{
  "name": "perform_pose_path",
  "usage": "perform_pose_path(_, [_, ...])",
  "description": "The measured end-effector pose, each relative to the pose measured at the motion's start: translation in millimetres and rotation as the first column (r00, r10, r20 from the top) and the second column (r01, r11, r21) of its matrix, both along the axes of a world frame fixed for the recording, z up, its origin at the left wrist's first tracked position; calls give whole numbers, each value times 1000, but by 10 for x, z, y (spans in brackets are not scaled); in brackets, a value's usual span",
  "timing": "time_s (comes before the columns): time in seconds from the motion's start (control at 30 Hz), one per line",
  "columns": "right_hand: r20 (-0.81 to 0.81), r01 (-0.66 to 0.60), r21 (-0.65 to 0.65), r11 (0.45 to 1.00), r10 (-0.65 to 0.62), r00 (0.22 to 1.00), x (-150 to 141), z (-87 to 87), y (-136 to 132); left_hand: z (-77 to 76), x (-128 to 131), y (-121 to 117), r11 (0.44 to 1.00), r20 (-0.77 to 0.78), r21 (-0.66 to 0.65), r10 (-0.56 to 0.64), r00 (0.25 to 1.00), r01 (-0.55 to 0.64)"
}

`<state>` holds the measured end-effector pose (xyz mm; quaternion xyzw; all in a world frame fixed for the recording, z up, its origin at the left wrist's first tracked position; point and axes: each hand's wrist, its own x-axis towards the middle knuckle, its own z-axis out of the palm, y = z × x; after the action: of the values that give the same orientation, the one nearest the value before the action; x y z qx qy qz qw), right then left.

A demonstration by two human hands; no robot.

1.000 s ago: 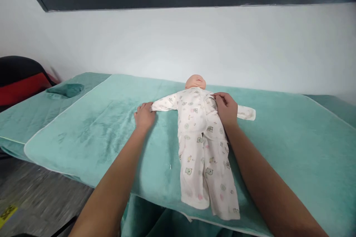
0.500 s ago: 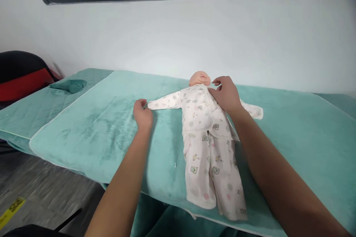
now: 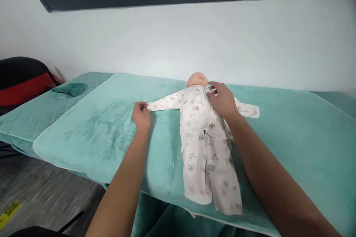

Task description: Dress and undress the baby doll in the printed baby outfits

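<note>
The hands are apart from each other. The left hand (image 3: pixel 141 116) has its fingertips at the cuff end of the near-side sleeve (image 3: pixel 164 102); whether they grip the cloth cannot be told. The right hand (image 3: pixel 224 101), thumb and fingers parted, is at the neckline of the printed baby top (image 3: pixel 193 108). The baby doll (image 3: pixel 197 78) lies face up on the green plush bed cover (image 3: pixel 91 129), between both hands, printed trousers (image 3: pixel 196 177) toward the person. Judged progress: both garments are on; straightening of the front and sleeve appears outstanding, fastening unconfirmed. Compared with one second ago, the right hand has moved from the chest up to the neckline; the left hand, then palm-down over the cuff, is now turned with fingers curled.
</note>
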<state>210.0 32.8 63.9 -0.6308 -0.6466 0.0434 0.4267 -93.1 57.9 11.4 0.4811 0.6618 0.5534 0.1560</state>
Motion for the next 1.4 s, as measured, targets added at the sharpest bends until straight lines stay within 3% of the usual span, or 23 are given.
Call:
perform_pose_path(0.17, [176, -45, -176, 983, 76, 981, 73, 237, 305, -22, 2, 6, 1000, -18, 6, -14, 1000, 14])
perform_pose_path(0.33, [248, -9, -96, 995, 33, 968, 78, 346, 362, -50, -1, 53, 1000, -38, -18, -22, 999, 22])
perform_pose_path(0.47, [197, 38, -45, 998, -28, 980, -6, 341, 404, -56, -3, 70, 999, -45, -1, -36, 998, 36])
perform_pose_path(0.57, [139, 11, -70, 997, -2, 990, -107, 298, 379, -60, -5, 71, 999, -53, -6, -36, 998, 36])
perform_pose_path(0.67, [32, -71, -64, 995, 73, 997, -190, 224, 178, -68, -10, 71, 999, -60, -12, -36, 998, 36])
perform_pose_path(0.77, [-56, -115, -65, 991, 112, 992, -240, 90, -225, -77, -14, 74, 999, -59, -11, -39, 997, 38])
perform_pose_path(0.97, [67, -248, -87, 965, 254, 965, -294, -259, -1218, -85, -20, 71, 999, -83, -20, -51, 995, 50])
perform_pose_path(1.07, [145, -247, -49, 968, 251, 957, -296, -325, -1533, -85, -26, 66, 998, -108, -38, -54, 993, 50])
perform_pose_path(1.2, [252, -131, 49, 990, 114, 961, -259, -289, -1621, -84, -32, 67, 998, -118, -39, -48, 992, 44])
perform_pose_path(1.4, [284, -137, 31, 990, 122, 951, -254, -154, -1496, -67, -23, 65, 999, -108, -16, -43, 993, 41])
